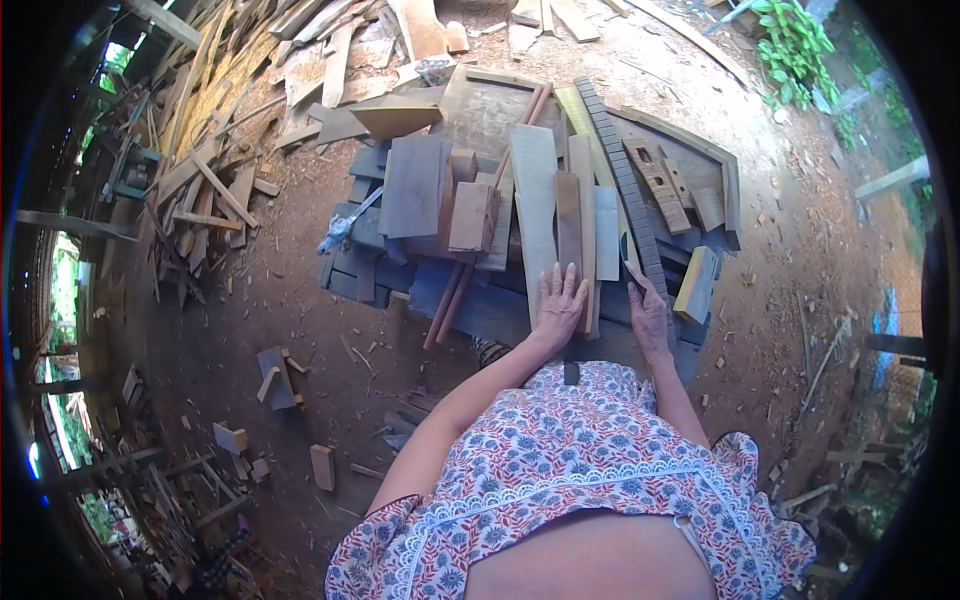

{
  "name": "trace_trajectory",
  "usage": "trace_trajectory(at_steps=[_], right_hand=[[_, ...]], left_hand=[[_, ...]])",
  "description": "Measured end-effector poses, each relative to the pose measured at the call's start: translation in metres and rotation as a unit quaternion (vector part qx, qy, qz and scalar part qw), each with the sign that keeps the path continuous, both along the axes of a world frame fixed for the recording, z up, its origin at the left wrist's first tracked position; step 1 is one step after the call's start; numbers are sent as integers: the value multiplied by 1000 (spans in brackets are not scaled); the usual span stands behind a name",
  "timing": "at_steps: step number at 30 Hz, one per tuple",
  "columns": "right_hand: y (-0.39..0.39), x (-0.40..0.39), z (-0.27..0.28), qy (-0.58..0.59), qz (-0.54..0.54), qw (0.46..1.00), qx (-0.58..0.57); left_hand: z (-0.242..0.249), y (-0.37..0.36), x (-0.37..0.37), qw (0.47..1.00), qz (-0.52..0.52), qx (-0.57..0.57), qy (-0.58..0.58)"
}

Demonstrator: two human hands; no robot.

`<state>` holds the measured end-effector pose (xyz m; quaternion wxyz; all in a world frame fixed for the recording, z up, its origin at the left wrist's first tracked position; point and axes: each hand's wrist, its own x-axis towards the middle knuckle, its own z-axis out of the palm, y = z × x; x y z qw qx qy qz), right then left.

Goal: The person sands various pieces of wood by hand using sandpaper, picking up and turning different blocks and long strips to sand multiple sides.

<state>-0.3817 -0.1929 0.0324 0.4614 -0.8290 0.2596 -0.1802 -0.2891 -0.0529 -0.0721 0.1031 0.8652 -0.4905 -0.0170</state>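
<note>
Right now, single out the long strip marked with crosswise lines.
The dark strip ending beside the right hand; the pale board by the left hand lacks them.

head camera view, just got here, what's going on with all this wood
A person sits or stands at a work surface loaded with wooden boards and blocks. The left hand lies spread over the near ends of a pale board and a narrow brown strip. The right hand holds a slim dark object, too small to identify, beside a long dark strip. More scrap wood lies heaped on the ground.
</note>
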Motion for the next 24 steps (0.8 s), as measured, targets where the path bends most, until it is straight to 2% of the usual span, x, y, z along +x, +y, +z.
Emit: trace_trajectory(at_steps=[4, 6, 7, 9, 11, 13, 14, 16, 18, 19, 20, 21, 22, 23, 24], right_hand=[[0, -8, 1, -4, -19, 1000, -13], [-1, -8, 3, -3, -25, 1000, -5], [-1, -8, 5, 0, -29, 1000, 2], [-3, -4, 9, -15, -29, 999, -5], [-1, 2, 15, -25, -27, 999, -10], [6, 14, 23, -57, 15, 998, -30], [14, 24, 26, -73, 40, 996, -25], [42, 44, 43, -100, 125, 987, -20], [78, 61, 39, -125, 252, 959, -20], [94, 66, 36, -126, 253, 959, -17], [108, 69, 33, -147, 312, 936, -71], [117, 72, 28, -168, 367, 906, -126], [112, 74, 19, -166, 385, 896, -145], [101, 78, 2, -168, 387, 895, -147], [87, 84, -21, -148, 349, 909, -174]], left_hand=[[17, -1, 6, 1000, -10, -18, 2], [35, -1, 14, 979, 2, -199, 47], [53, 5, 20, 979, 0, -197, 46], [108, 27, 33, 930, 131, -245, 239], [175, 50, 45, 864, 275, -220, 360], [174, 79, 47, 764, 302, -377, 428], [176, 93, 45, 763, 309, -374, 427], [183, 115, 39, 685, 345, -383, 515], [179, 123, 32, 670, 348, -399, 520], [177, 125, 29, 653, 344, -420, 528], [172, 128, 28, 655, 346, -419, 525], [166, 132, 28, 627, 359, -433, 538], [163, 134, 29, 598, 372, -448, 551], [164, 136, 29, 597, 372, -451, 549], [164, 138, 28, 577, 384, -448, 565]])
